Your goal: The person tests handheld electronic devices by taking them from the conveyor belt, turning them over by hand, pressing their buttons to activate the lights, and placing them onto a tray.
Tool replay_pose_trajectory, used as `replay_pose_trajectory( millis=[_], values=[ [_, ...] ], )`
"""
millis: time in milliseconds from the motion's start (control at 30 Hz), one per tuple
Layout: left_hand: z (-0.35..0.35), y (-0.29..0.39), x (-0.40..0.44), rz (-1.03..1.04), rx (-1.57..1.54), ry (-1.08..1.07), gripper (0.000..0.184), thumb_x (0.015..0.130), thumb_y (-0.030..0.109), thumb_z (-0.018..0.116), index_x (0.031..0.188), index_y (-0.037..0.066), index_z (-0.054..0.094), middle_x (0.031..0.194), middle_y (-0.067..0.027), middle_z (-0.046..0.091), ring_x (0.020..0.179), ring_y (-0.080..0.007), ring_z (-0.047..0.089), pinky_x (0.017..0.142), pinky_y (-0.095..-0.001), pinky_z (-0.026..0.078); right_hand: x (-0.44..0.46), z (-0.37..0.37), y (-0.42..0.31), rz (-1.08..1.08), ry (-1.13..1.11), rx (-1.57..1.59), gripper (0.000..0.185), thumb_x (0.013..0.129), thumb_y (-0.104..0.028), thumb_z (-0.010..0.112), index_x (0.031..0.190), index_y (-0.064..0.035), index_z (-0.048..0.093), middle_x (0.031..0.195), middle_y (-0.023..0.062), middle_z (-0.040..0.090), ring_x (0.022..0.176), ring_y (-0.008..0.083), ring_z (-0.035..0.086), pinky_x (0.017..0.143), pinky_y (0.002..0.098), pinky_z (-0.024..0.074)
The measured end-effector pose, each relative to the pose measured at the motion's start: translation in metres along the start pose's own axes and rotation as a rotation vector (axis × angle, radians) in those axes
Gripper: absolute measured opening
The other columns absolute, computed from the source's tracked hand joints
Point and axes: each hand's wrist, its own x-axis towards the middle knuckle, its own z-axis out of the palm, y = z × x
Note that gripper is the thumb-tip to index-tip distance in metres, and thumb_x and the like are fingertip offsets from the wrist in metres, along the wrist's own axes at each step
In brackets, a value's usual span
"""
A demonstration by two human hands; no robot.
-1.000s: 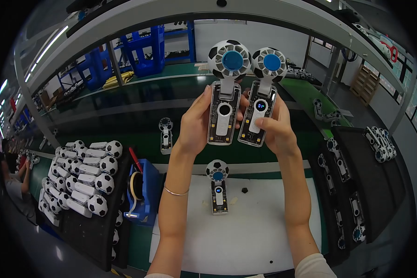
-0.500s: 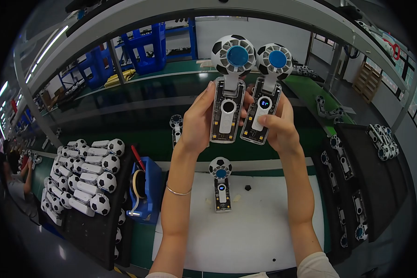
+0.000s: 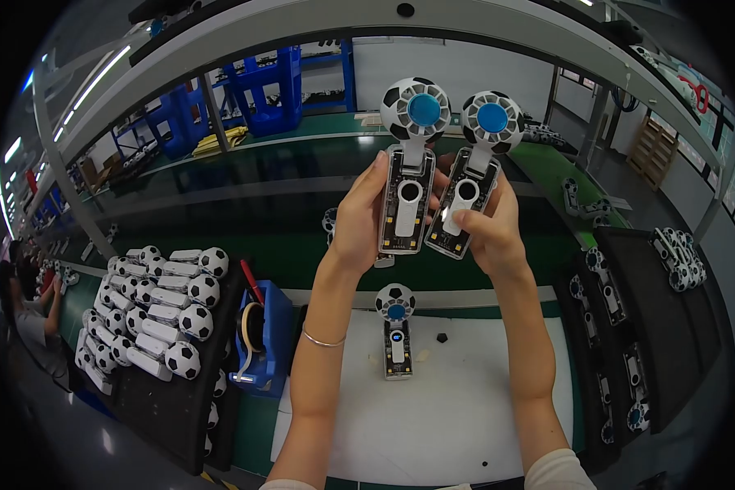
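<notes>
My left hand (image 3: 359,214) is closed round a soccer-ball handheld fan (image 3: 407,214), held upright with its blue-centred head on top. A second soccer-ball handheld fan (image 3: 474,175), tilted a little, is in my right hand (image 3: 492,233), whose thumb lies on the white control strip. The round displays of both look dark. Fingers behind the bodies are partly hidden. Below, a third fan (image 3: 397,347) lies on the white mat (image 3: 465,392), its small display lit blue. Beside it is a small black piece (image 3: 442,337).
At left, a black tray (image 3: 151,408) bears rows of soccer-ball fans (image 3: 167,302). A blue tape dispenser (image 3: 273,335) stands beside it, with a red pen (image 3: 251,280). More fans sit in black trays (image 3: 670,343) at right. Another person (image 3: 37,314) works at far left.
The lit display on the fan in my right hand has gone dark. That fan leans more to the right. The whole view has shifted slightly; the belt fan now shows partly behind my left hand.
</notes>
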Motion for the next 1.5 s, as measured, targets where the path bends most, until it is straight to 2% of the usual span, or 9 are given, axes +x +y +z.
replay_pose_trajectory(
  millis=[267, 300, 433, 800, 933, 1067, 1133, 1267, 1500],
  values=[
    [0.001, -0.011, 0.006, 0.073, 0.148, 0.092, 0.046, 0.099, 0.039, 0.036, 0.124, 0.002, 0.046, 0.106, -0.0120, 0.059, 0.091, -0.0154, 0.060, 0.081, -0.0286, 0.049, -0.003, 0.007, 0.003, -0.008, 0.132, -0.205, 0.068, 0.075, 0.000, 0.062, 0.132, 0.0005, 0.025, 0.116, 0.0128, 0.049, 0.099, 0.0178, 0.059, 0.087, 0.0306, 0.0497],
    [0.003, -0.016, 0.007, 0.122, 0.233, 0.139, 0.047, 0.098, 0.039, 0.041, 0.126, 0.002, 0.043, 0.109, -0.0117, 0.057, 0.097, -0.0156, 0.056, 0.085, -0.0292, 0.045, -0.005, 0.007, 0.003, 0.010, 0.113, -0.372, 0.057, 0.090, -0.016, 0.057, 0.134, 0.0001, 0.023, 0.119, 0.0125, 0.047, 0.104, 0.0164, 0.053, 0.091, 0.0277, 0.0429],
    [0.014, -0.028, 0.008, 0.205, 0.324, 0.189, 0.052, 0.092, 0.035, 0.057, 0.130, 0.004, 0.038, 0.114, -0.0099, 0.051, 0.105, -0.0156, 0.047, 0.093, -0.0301, 0.039, -0.009, 0.015, 0.009, -0.110, 0.132, -0.439, 0.056, 0.100, -0.042, 0.033, 0.136, -0.0013, 0.021, 0.123, 0.0141, 0.043, 0.115, 0.0181, 0.041, 0.099, 0.0309, 0.0311],
    [0.012, -0.023, 0.006, 0.290, 0.234, 0.151, 0.047, 0.090, 0.026, 0.061, 0.127, 0.005, 0.041, 0.113, -0.0092, 0.054, 0.100, -0.0161, 0.051, 0.092, -0.0300, 0.040, 0.002, -0.004, 0.010, -0.206, 0.036, -0.224, 0.049, 0.094, -0.029, 0.055, 0.131, -0.0017, 0.036, 0.117, 0.0082, 0.051, 0.107, 0.0153, 0.049, 0.094, 0.0278, 0.0371],
    [-0.001, -0.008, -0.001, 0.140, -0.226, -0.086, 0.045, 0.097, 0.034, 0.041, 0.130, 0.003, 0.042, 0.108, -0.0122, 0.058, 0.091, -0.0187, 0.055, 0.084, -0.0323, 0.045, 0.003, -0.029, 0.005, 0.059, -0.111, 0.181, 0.048, 0.093, -0.032, 0.053, 0.129, -0.0017, 0.041, 0.105, 0.0093, 0.058, 0.097, 0.0201, 0.058, 0.089, 0.0325, 0.0462],
    [-0.007, -0.012, 0.001, -0.046, -0.616, -0.253, 0.059, 0.098, 0.048, 0.022, 0.133, 0.004, 0.041, 0.083, -0.0109, 0.054, 0.062, -0.0168, 0.051, 0.055, -0.0290, 0.045, 0.001, -0.021, 0.000, 0.133, -0.301, 0.543, 0.053, 0.100, -0.037, 0.024, 0.131, 0.0021, 0.040, 0.082, 0.0136, 0.051, 0.053, 0.0199, 0.050, 0.044, 0.0313, 0.0454],
    [-0.006, -0.017, 0.002, -0.098, -0.620, -0.224, 0.071, 0.094, 0.062, 0.025, 0.135, 0.005, 0.041, 0.066, -0.0068, 0.045, 0.045, -0.0123, 0.042, 0.040, -0.0246, 0.039, 0.001, -0.018, -0.001, 0.146, -0.283, 0.559, 0.052, 0.100, -0.037, 0.024, 0.130, 0.0018, 0.040, 0.080, 0.0132, 0.050, 0.052, 0.0191, 0.049, 0.043, 0.0304, 0.0448],
    [-0.008, -0.025, 0.002, -0.063, -0.647, -0.376, 0.087, 0.083, 0.072, 0.033, 0.135, 0.003, 0.039, 0.069, -0.0077, 0.047, 0.049, -0.0142, 0.048, 0.044, -0.0279, 0.045, 0.004, -0.012, -0.008, 0.123, -0.197, 0.527, 0.064, 0.098, -0.052, 0.023, 0.131, 0.0000, 0.040, 0.079, 0.0111, 0.047, 0.052, 0.0167, 0.046, 0.043, 0.0280, 0.0436],
    [-0.002, -0.024, 0.001, -0.008, -0.470, -0.379, 0.083, 0.086, 0.062, 0.045, 0.136, -0.003, 0.032, 0.075, -0.0080, 0.049, 0.054, -0.0152, 0.054, 0.046, -0.0296, 0.050, 0.038, -0.065, -0.056, 0.325, -0.225, -0.227, 0.057, 0.090, -0.059, 0.043, 0.104, -0.0047, 0.050, 0.082, 0.0084, 0.062, 0.065, 0.0159, 0.064, 0.059, 0.0287, 0.0568]
  ],
)
